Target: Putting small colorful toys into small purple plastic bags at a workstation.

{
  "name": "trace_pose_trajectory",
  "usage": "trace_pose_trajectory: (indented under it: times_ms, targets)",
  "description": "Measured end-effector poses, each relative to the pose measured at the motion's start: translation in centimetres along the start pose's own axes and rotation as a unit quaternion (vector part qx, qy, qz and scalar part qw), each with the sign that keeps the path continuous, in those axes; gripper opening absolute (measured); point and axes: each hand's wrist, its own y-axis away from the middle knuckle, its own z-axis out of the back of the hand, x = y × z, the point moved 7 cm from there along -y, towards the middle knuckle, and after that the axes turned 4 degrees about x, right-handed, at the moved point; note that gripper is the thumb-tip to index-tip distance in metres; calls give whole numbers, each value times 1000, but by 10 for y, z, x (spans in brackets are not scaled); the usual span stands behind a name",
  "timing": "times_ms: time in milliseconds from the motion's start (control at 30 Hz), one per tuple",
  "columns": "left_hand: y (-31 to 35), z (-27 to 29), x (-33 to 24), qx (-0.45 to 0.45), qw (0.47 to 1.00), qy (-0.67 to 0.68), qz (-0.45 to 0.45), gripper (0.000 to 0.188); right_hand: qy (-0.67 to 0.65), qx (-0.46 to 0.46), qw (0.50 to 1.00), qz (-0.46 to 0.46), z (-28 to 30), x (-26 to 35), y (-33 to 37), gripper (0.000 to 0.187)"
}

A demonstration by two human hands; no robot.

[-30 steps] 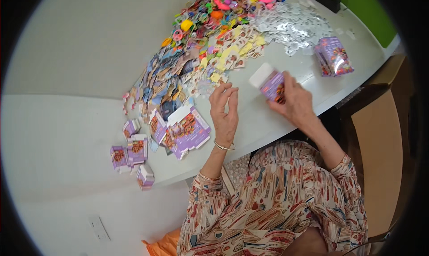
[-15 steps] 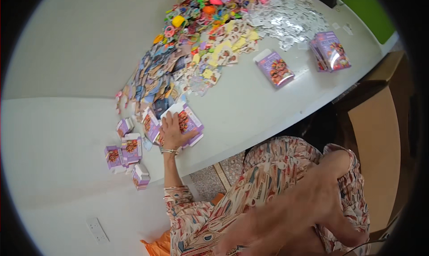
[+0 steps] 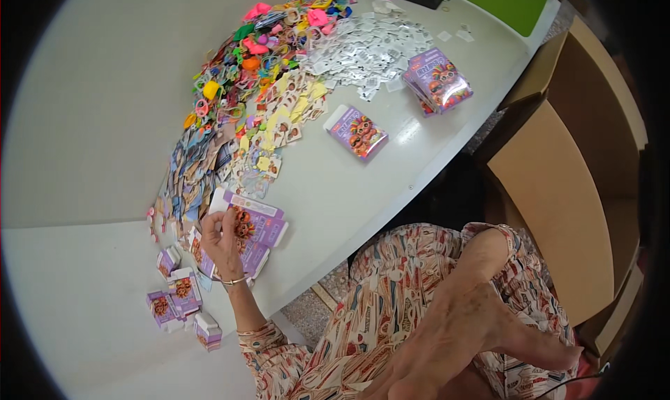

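Note:
My left hand [image 3: 220,245] is pinched at the left edge of a flat, unfolded purple carton [image 3: 259,224] with white flaps. This carton lies over more flat purple cartons near the table's front left edge. Large and close at the lower right is my right hand [image 3: 471,330], raised above my lap. Its thumb stretches away from the fingers, which run down toward the lower edge, and I see nothing in it. A filled-out purple box [image 3: 357,132] with a raised white flap lies mid-table. Beyond it is a stack of purple boxes [image 3: 440,82].
Along the wall spreads a heap of colourful small toys [image 3: 251,63], folded paper sheets [image 3: 199,166], picture cards [image 3: 283,121] and silvery sachets [image 3: 370,51]. Several small purple boxes [image 3: 185,292] sit at far left. A large open cardboard box [image 3: 558,197] stands right of the table.
My left hand has gone from lying flat on the cartons to pinching at one's edge. My right hand has moved slightly, its thumb still out. The whole view has shifted.

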Motion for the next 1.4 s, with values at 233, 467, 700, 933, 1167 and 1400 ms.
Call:
trace_pose_trajectory:
  times_ms: [233, 467, 700, 933, 1167, 1400]
  targets:
    - [4, -78, -35, 69, 993, 94, 21, 8, 622, -174, 740, -186, 47, 26, 62, 102]
    - [19, -155, -71, 103, 980, 171, -8, 9, 848, -365, 197, -331, 140, 43, 150, 110]
    - [34, -159, -76, 108, 972, 210, -18, 16, 817, -437, 201, -318, 149, 50, 175, 99]
    - [49, -163, -53, 162, 889, 409, 127, 45, 719, -501, 315, -364, 154, 57, 188, 94]
    - [58, -166, -56, 143, 914, 379, 25, 50, 685, -516, 409, -314, 149, 61, 193, 83]
    - [64, -179, -18, 321, 853, 378, 162, 45, 645, -495, 473, -338, 148, 55, 202, 70]
